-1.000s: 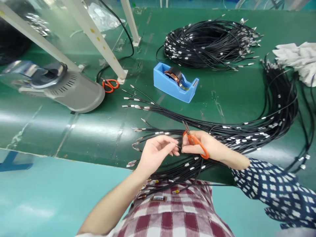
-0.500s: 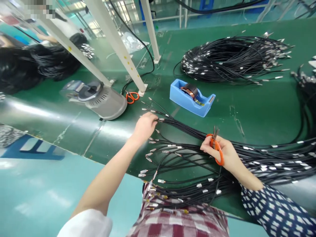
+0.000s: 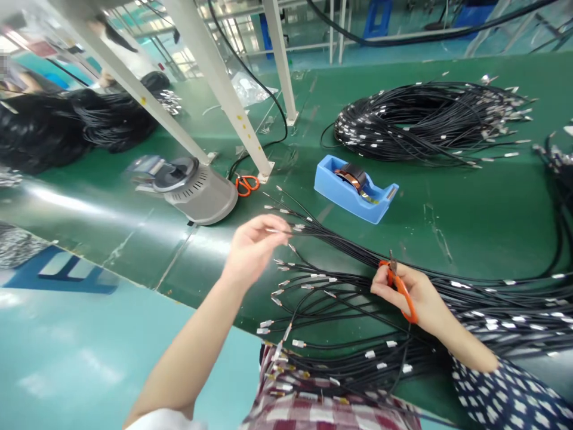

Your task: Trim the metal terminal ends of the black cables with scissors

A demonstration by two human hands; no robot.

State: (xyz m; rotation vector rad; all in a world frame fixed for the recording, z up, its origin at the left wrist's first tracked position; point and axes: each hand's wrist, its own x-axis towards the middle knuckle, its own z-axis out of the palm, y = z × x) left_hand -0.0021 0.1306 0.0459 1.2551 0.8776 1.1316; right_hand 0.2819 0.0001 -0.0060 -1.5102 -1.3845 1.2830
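Observation:
My left hand [image 3: 250, 254] pinches the tagged end of a thin black cable [image 3: 320, 234] between thumb and fingers. Other cables of the same kind run beside it toward the right. Orange-handled scissors [image 3: 406, 301] sit in my right hand [image 3: 423, 295], with their short metal blades pointing away from me. The right thumb and fingertips lie over the black cable bundle [image 3: 353, 279]; whether they also grip a cable is hidden. Cable ends with white tags fan out below, some resting over the checked cloth [image 3: 295, 412] at my lap.
A blue tape dispenser [image 3: 353, 200] stands beyond the cables, with a large cable coil [image 3: 403, 119] behind it. At left are a grey machine [image 3: 201, 194], another orange-handled pair of scissors [image 3: 248, 186] and white posts [image 3: 224, 83]. A co-worker [image 3: 119, 54] is beyond.
My left hand has drawn slightly left and toward me and turned, with a cable end now showing in its pinch. The right hand still holds the scissors; the whole view has shifted a little.

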